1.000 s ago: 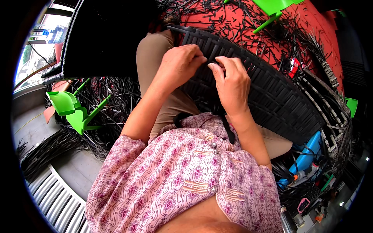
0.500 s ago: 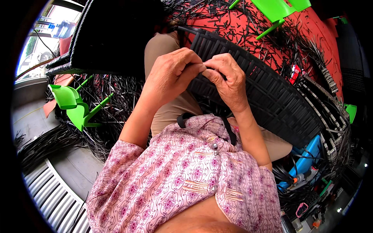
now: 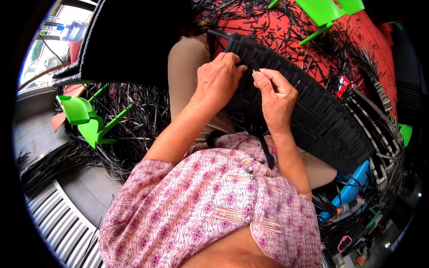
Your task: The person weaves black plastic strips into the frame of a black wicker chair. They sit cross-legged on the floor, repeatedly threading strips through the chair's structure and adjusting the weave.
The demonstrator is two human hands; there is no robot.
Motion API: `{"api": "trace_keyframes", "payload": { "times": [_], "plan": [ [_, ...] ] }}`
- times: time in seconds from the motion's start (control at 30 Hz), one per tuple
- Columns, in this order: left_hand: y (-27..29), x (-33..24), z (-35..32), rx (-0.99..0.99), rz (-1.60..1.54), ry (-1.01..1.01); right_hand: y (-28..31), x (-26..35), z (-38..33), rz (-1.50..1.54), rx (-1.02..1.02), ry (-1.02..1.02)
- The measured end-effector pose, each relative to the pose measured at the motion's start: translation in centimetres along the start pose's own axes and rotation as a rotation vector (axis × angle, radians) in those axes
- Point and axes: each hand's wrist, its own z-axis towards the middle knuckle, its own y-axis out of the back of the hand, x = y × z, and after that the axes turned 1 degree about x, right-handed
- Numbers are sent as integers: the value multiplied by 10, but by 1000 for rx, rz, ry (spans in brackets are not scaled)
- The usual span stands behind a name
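A black woven panel [image 3: 313,111] of flat strips lies slanting across my lap, running down to the right. My left hand [image 3: 220,80] is over its upper left end, fingers curled in and thumb held close to them; whatever they grip is hidden. To its right, my right hand [image 3: 278,98] is above the panel with thumb and forefinger pinched together. Anything between those fingertips is too small to name. A thin, shiny sliver shows beside the right hand's knuckles. A gap separates the two hands.
Black strip scraps cover the red floor [image 3: 243,26]. Green plastic chairs stand at the left [image 3: 89,123] and top right [image 3: 318,13]. A large black woven piece [image 3: 129,44] rises at upper left. A blue object [image 3: 355,185] with tools lies lower right, and a white slatted rack [image 3: 62,223] lower left.
My hands, which met at the fingertips, have drawn apart. The left is still near the panel's upper end, and the right has moved right and slightly down. The view has shifted slightly.
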Motion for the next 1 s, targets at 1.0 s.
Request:
{"api": "trace_keyframes", "payload": {
  "times": [1.0],
  "plan": [
    [-4, -6, 6, 43, -123, -60, 12, -25, 11, 22, 195, 334]
  ]
}}
